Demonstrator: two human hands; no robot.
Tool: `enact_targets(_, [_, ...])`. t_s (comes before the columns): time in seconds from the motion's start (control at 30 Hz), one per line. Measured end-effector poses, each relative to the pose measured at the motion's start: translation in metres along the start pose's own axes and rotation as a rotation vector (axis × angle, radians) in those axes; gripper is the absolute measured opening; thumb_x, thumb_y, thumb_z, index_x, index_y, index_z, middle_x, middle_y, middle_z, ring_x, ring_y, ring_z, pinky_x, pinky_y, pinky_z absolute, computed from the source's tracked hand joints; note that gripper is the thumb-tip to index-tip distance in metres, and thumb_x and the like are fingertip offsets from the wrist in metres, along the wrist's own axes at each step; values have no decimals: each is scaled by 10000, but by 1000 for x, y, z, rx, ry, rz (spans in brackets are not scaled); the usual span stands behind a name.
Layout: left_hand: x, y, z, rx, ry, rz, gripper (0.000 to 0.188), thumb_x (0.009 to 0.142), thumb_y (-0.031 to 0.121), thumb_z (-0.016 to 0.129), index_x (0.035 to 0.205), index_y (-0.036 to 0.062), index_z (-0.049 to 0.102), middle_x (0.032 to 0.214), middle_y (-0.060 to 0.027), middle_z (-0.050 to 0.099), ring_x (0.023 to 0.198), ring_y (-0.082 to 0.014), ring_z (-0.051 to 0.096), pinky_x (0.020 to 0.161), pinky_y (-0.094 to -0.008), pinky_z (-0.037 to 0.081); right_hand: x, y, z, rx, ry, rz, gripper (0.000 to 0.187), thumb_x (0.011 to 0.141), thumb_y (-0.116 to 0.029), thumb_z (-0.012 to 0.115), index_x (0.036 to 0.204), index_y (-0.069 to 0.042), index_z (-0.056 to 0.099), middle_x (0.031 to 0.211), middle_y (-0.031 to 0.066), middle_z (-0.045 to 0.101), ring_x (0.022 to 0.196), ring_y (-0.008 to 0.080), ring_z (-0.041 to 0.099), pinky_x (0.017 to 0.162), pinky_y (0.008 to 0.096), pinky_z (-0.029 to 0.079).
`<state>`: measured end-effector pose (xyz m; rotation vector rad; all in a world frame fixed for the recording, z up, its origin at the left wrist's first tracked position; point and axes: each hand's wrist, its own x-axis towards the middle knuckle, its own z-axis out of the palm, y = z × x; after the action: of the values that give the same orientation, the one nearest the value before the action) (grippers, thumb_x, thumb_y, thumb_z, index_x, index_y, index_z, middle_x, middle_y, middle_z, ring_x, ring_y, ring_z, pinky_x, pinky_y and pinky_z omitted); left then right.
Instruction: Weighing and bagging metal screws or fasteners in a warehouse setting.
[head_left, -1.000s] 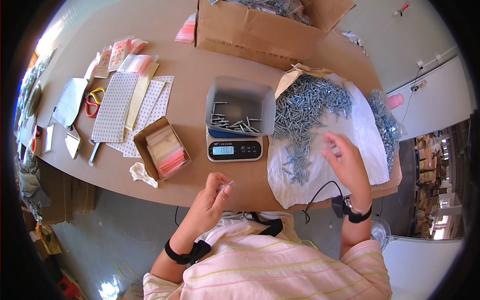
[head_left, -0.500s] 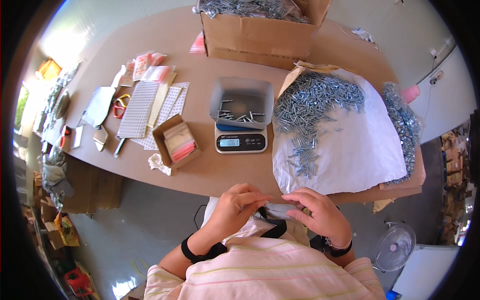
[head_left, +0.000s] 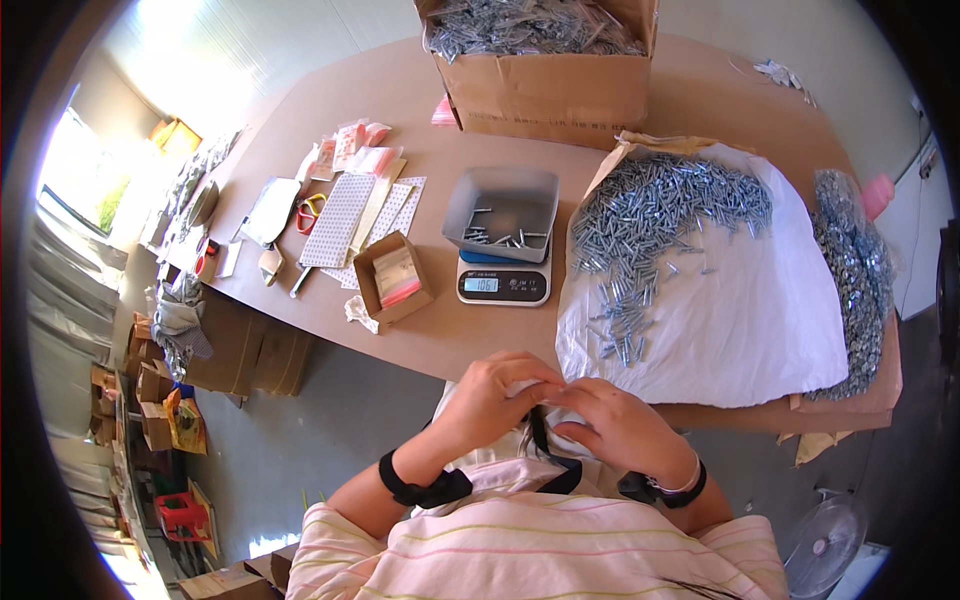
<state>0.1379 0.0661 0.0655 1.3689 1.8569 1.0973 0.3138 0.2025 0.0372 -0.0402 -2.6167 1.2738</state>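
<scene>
My left hand (head_left: pixel 492 402) and my right hand (head_left: pixel 625 432) meet above my lap, just off the table's near edge. Both have thumb and fingers drawn together, fingertips touching or nearly so. Whatever lies between them is hidden or too small to name. Beyond them a digital scale (head_left: pixel 503 288) with a lit display carries a grey plastic bin (head_left: pixel 500 205), and a few screws (head_left: pixel 485 237) lie on the bin's floor. To the right, a large pile of silvery screws (head_left: pixel 650 210) spreads over a white sheet (head_left: pixel 720 320).
Left of the scale stands a small cardboard box (head_left: pixel 408 303) of plastic bags, near dotted sheets (head_left: pixel 338 220) and scissors (head_left: pixel 310 212). A big carton (head_left: pixel 550 95) full of bagged hardware stands at the back. A bulging clear bag of metal parts (head_left: pixel 850 290) lies far right; a fan (head_left: pixel 825 540) is below.
My right hand has moved left, bringing its fingertips up to those of my left hand. The view has swung left, so the table sits farther right. The scale's load looks unchanged.
</scene>
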Motion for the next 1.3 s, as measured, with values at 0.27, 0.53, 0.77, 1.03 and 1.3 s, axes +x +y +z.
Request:
enact_targets(0.27, [28,10,-38,107,132,-115,106,910,67,713,999,18,744,980,-70,727,946,-174,672,873,-315,514,30,24,-4,-239,-118,-122,544,797,-161,786,1257,-16,536,1165,158,555,1070,332,583,887,404,524])
enact_targets(0.53, [27,10,-35,163,220,-80,124,892,-30,674,976,20,751,922,-84,712,823,-197,680,766,-287,530,12,39,5,-169,-82,-125,518,810,-152,776,1251,-23,537,1169,150,540,1082,331,577,896,408,512])
enact_targets(0.77, [4,7,-48,373,322,-28,163,839,-84,660,933,13,750,839,-95,690,784,-207,682,711,-300,528,-18,36,20,-164,30,-67,440,837,-149,755,1220,-25,577,1139,134,562,1069,320,578,897,400,513])
enact_targets(1.03, [-37,-38,-78,551,480,-22,82,793,14,749,786,3,668,791,-122,669,713,-304,644,665,-369,497,-25,33,45,-212,609,43,295,876,-167,745,1120,-52,627,1114,115,589,1026,325,567,892,418,489])
enact_targets(1.3, [-67,-124,-76,498,491,-43,309,789,168,858,740,0,603,647,-87,577,539,-217,546,539,-332,449,-30,63,65,-574,1022,95,269,926,-215,656,1121,-42,588,1089,142,564,1010,358,526,914,464,435])
